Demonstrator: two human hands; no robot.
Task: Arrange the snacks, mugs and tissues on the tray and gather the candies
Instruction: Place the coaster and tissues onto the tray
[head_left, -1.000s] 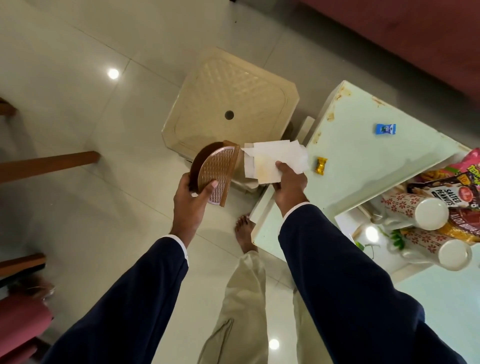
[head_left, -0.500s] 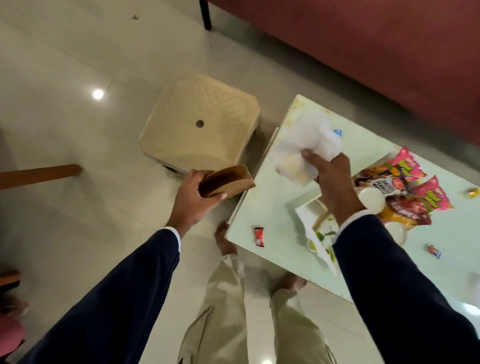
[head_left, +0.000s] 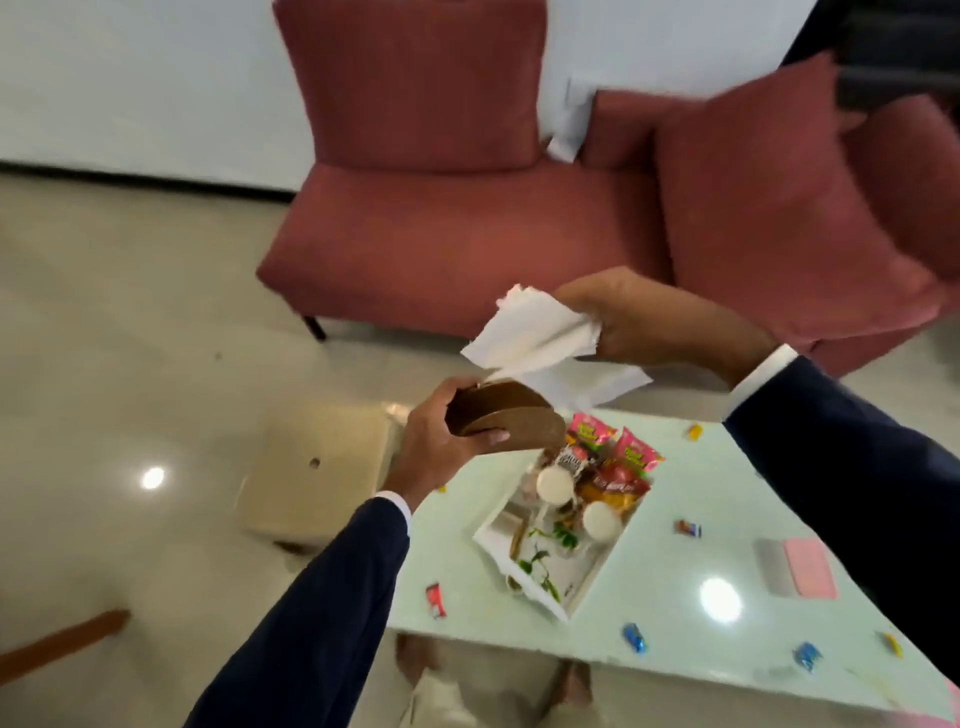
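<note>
Head view: blurred, mid-air over tabletop (head_left: 675, 566)
Left hand (head_left: 436, 447): grips brown holder (head_left: 506, 418)
Right hand (head_left: 654, 322): clutches tissues (head_left: 535, 332), partly slotted
Tray (head_left: 491, 535): below, holding snacks, mugs
Risk: bunched tissues may tear or jam

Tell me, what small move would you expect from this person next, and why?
Probably sliding the tissues down into the brown holder. The right hand pinches the tissues just above the holder that the left hand grips, and their lower edge seems to meet its top. The tray already holds mugs and snacks.
</note>
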